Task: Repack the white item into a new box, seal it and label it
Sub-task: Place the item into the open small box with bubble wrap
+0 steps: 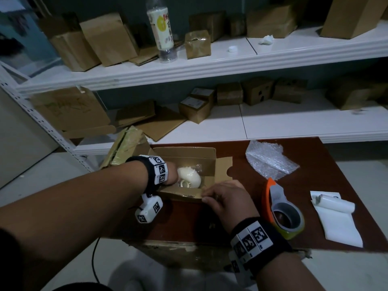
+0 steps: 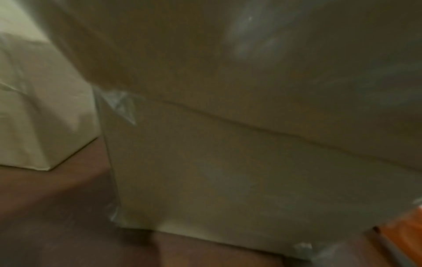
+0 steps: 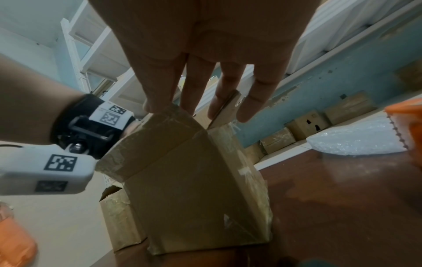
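An open cardboard box stands on the brown table. The white item, rounded and wrapped in clear film, lies inside it. My left hand reaches into the box beside the item; its fingers are hidden, so its grip is unclear. My right hand is at the box's near right corner. In the right wrist view its fingers are straight, with the tips touching the top edge of the taped near flap. The left wrist view is blurred and shows only the box's outer wall.
An orange tape dispenser, a sheet of bubble wrap and a curled white label sheet lie on the table's right part. A second taped box sits at the table's far left. White shelves with several cartons stand behind.
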